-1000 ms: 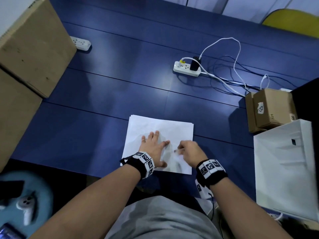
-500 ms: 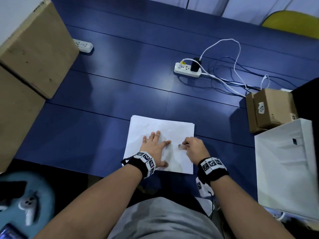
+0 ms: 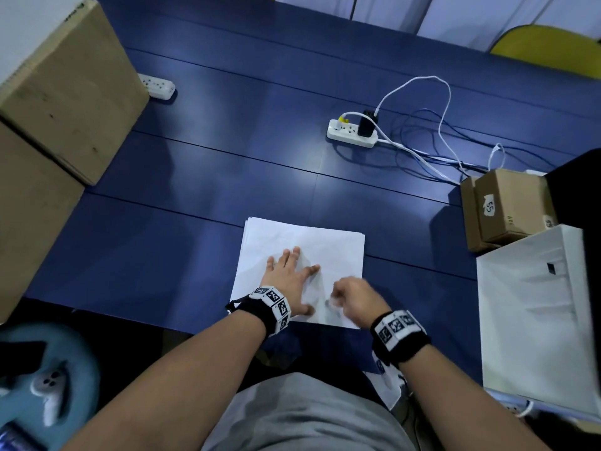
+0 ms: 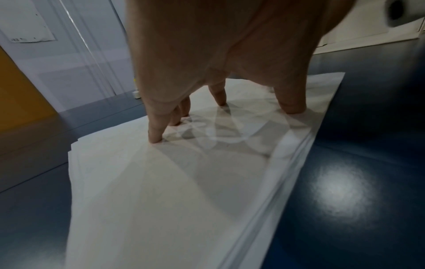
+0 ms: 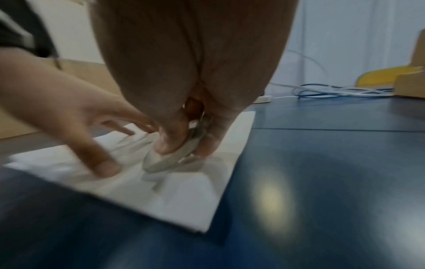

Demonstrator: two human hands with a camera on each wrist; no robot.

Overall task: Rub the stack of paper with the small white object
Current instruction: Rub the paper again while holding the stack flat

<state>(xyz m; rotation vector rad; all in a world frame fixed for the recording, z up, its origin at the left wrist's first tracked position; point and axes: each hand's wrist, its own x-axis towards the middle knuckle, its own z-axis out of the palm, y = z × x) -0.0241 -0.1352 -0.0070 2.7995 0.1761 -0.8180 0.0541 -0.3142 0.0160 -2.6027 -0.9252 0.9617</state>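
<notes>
A stack of white paper lies on the blue table near its front edge. My left hand presses flat on the stack with spread straight fingers, holding the paper down. My right hand pinches a small white object between thumb and fingers. The object's lower end touches the paper near the stack's front right part. In the head view the small white object shows only as a blurred pale spot at the fingertips.
A white power strip with cables lies farther back. A small cardboard box and a white box stand to the right. Large cardboard boxes rise at the left. A second power strip lies at the back left.
My right hand has slid back toward the table's front edge with the white object. The left hand has stayed pressed on the paper.
</notes>
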